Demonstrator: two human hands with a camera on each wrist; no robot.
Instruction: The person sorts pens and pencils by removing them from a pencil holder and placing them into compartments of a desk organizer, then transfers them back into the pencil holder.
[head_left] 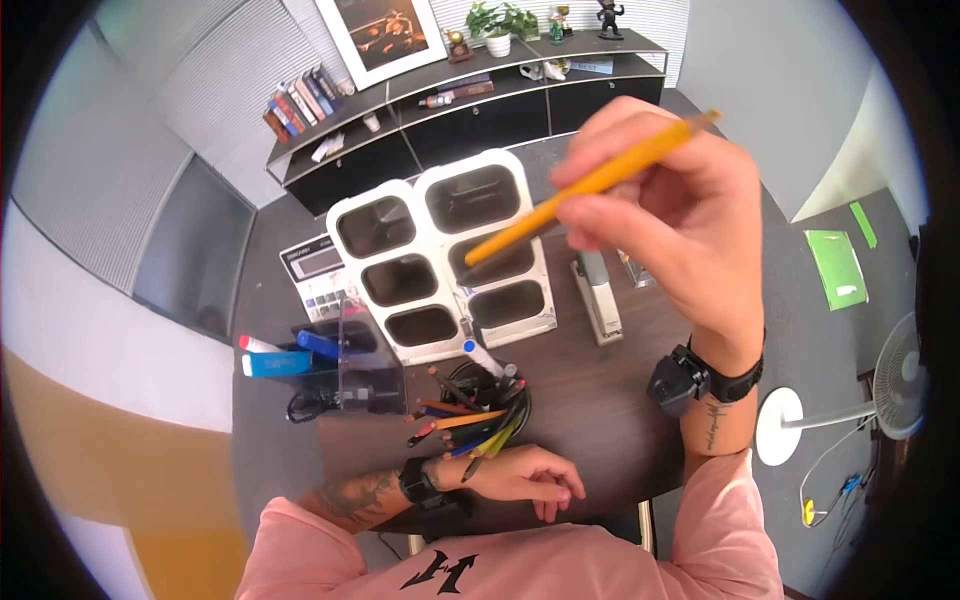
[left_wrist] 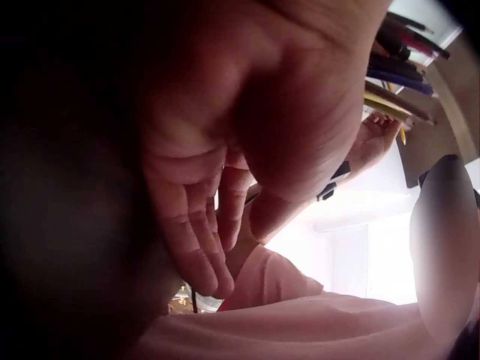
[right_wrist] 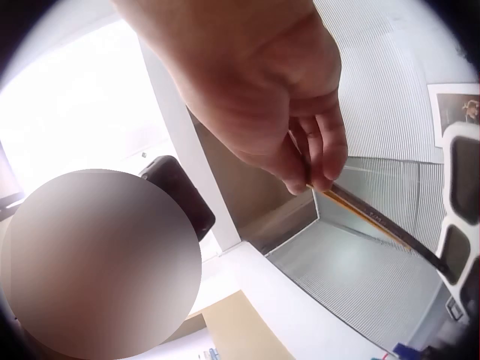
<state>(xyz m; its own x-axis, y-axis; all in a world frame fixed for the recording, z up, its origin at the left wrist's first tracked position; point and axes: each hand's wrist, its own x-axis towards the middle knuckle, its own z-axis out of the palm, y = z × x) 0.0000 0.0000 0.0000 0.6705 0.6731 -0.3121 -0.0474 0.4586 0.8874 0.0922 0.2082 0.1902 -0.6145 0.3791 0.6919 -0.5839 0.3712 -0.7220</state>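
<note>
My right hand [head_left: 675, 205] is raised above the table and pinches a yellow pencil [head_left: 590, 190] between thumb and fingers. The pencil slants across the head view, its lower left end overlapping a white organizer [head_left: 440, 250] with several dark openings. From the right wrist, the pencil [right_wrist: 379, 217] reaches from the fingertips toward that organizer [right_wrist: 450, 187]. Low near the table's front edge lies my left hand [head_left: 530, 478], its fingers loosely curled around nothing. Just beyond it, a dark holder bristles with pens and pencils [head_left: 490, 415].
A grey stapler [head_left: 597, 300] stands right of the organizer on the dark table [head_left: 600, 410]. At left are a calculator [head_left: 315, 270] and a clear box [head_left: 370, 365] with markers. A shelf unit [head_left: 470, 115] is behind; a white fan [head_left: 895, 375] stands at right.
</note>
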